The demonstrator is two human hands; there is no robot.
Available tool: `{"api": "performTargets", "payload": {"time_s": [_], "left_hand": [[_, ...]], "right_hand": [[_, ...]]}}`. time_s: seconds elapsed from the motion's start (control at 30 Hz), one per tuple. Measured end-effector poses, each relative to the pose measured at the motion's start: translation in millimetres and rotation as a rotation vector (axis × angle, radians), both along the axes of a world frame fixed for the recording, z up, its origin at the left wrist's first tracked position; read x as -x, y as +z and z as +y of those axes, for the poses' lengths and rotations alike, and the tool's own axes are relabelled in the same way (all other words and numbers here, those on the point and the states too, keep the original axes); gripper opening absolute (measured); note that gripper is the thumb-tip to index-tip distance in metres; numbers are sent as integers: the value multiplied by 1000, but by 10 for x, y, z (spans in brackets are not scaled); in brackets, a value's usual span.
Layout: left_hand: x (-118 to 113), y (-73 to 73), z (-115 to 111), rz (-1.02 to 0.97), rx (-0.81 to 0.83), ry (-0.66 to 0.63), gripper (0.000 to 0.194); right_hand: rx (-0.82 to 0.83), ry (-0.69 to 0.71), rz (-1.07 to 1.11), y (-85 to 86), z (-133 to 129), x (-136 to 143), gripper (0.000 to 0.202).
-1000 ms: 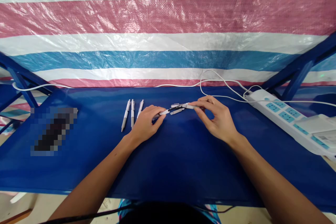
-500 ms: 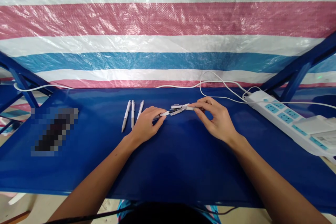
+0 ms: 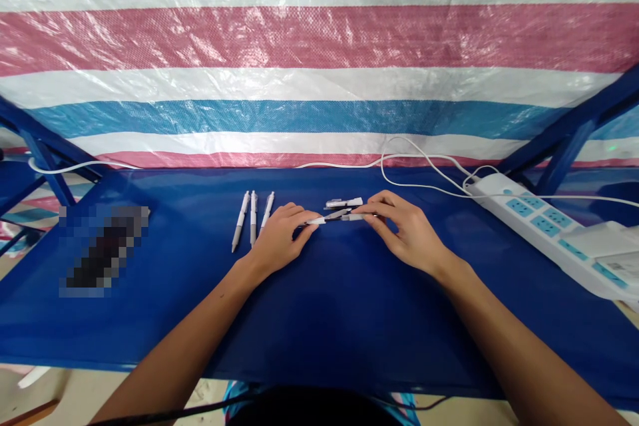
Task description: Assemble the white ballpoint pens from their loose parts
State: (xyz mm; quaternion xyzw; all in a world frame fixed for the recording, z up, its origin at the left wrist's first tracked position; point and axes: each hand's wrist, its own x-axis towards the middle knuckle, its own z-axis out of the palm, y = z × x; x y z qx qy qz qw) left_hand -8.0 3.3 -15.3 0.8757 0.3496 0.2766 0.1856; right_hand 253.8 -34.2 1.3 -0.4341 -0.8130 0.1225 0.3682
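My left hand (image 3: pixel 284 233) is closed in a pinch on a white pen part (image 3: pixel 315 220) that points right. Opposite it, the thumb and fingers of my right hand (image 3: pixel 407 229) pinch a white and grey pen barrel (image 3: pixel 353 216). Dark and grey slim pieces show between the two, and whether they join cannot be told. Just behind them a white pen part with a clip (image 3: pixel 344 203) lies on the blue table (image 3: pixel 319 306). Left of my left hand, white pens with grey grips (image 3: pixel 240 221) lie side by side, one partly hidden by the hand.
A white power strip (image 3: pixel 544 223) with blue sockets and a plugged-in adapter lies at the right. White cable (image 3: pixel 424 184) loops along the back edge. A pixelated dark object (image 3: pixel 104 249) lies at the left. Striped plastic sheeting (image 3: pixel 319 40) hangs behind, between blue metal braces (image 3: pixel 559 130).
My right hand has drawn its pen barrel slightly nearer, away from the clipped pen part, which now lies apart behind it. My left hand has shifted slightly right.
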Motion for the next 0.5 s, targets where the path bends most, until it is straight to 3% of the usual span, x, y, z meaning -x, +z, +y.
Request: {"api": "performTargets", "payload": {"time_s": [0.5], "left_hand": [[-49,-38,-45,59,36,-63,28]], "right_hand": [[33,71,1,-88,-38,132,26]]}}
